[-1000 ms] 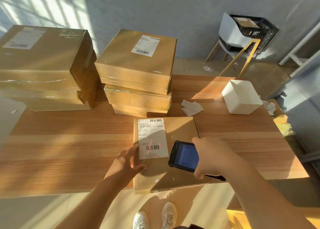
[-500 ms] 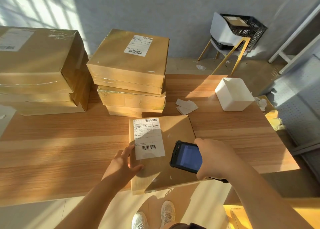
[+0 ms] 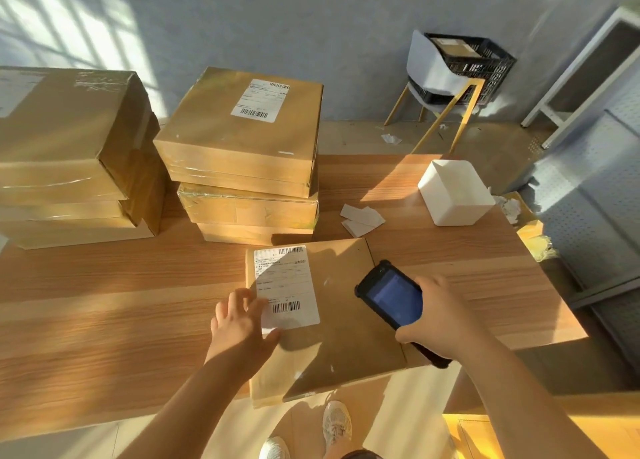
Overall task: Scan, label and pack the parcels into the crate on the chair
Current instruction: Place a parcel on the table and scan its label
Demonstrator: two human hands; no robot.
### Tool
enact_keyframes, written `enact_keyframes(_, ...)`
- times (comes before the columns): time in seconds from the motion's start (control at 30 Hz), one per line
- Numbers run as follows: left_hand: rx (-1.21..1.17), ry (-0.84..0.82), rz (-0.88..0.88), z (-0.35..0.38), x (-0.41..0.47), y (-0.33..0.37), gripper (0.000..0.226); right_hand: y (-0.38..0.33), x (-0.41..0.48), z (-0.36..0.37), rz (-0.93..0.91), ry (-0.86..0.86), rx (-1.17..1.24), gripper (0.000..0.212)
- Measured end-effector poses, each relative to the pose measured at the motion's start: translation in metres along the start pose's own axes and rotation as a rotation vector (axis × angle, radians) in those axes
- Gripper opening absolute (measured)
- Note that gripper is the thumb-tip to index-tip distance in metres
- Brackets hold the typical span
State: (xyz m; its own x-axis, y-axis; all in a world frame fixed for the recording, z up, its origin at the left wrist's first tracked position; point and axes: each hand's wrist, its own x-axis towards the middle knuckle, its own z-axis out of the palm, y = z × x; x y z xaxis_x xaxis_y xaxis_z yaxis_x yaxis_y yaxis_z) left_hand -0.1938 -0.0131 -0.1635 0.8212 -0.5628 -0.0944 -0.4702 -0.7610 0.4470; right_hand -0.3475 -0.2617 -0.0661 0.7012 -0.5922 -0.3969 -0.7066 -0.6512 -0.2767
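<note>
- Flat parcel point(image 3: 339, 337): on surface point(image 3: 104, 320) at 6 o'clock, label point(image 3: 287, 278) up, near end overhanging the edge.
- Left hand point(image 3: 242, 320): fingers straight and spread, pressing on parcel's 9 o'clock edge.
- Right hand point(image 3: 443, 316): fingers curled round scanner point(image 3: 391, 295), above parcel's 3 o'clock side.
- Crate point(image 3: 485, 68): on chair point(image 3: 426, 67) at 1 o'clock, well apart.

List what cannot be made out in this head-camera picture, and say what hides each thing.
1. Head view: the handheld scanner, lower end covered by the right hand gripping it.
2. Head view: the shipping label on the near parcel, print too small to read; its lower left corner is under the left hand.
3. Head view: the black crate on the chair, contents mostly behind its wall.
4. Head view: the left parcel stack, cut off by the left edge.
</note>
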Motion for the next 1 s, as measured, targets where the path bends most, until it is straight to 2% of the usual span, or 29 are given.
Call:
enact_keyframes(0.13, 0.040, -0.037, 0.067, 0.005, 0.018, 0.022, 0.052, 0.042, 0.018, 0.011, 0.196, 0.105, 0.162, 0.063)
enact_keyframes(0.23, 0.052, -0.074, 0.096, 0.011, 0.034, 0.042, 0.049, 0.073, 0.033, 0.016, 0.331, 0.078, 0.195, 0.061)
enact_keyframes(0.37, 0.019, -0.078, 0.093, 0.021, 0.053, 0.069, 0.044, 0.109, 0.053, 0.020, 0.420, 0.005, 0.243, 0.044)
enact_keyframes(0.53, -0.006, -0.050, 0.065, 0.033, 0.073, 0.099, 0.036, 0.141, 0.079, 0.026, 0.462, 0.001, 0.226, 0.035)
enact_keyframes(0.73, 0.049, -0.003, 0.007, 0.044, 0.089, 0.120, 0.048, 0.164, 0.105, 0.033, 0.465, -0.058, 0.108, 0.074)
enact_keyframes(0.9, 0.021, 0.050, -0.069, 0.047, 0.096, 0.123, 0.030, 0.168, 0.134, 0.018, 0.417, -0.223, -0.053, 0.114)
enact_keyframes(0.97, 0.015, 0.073, -0.075, 0.048, 0.097, 0.122, 0.025, 0.160, 0.149, 0.011, 0.356, -0.163, -0.086, 0.119)
enact_keyframes(1.0, 0.018, 0.085, -0.067, 0.049, 0.098, 0.122, 0.024, 0.153, 0.157, 0.009, 0.301, -0.109, -0.115, 0.112)
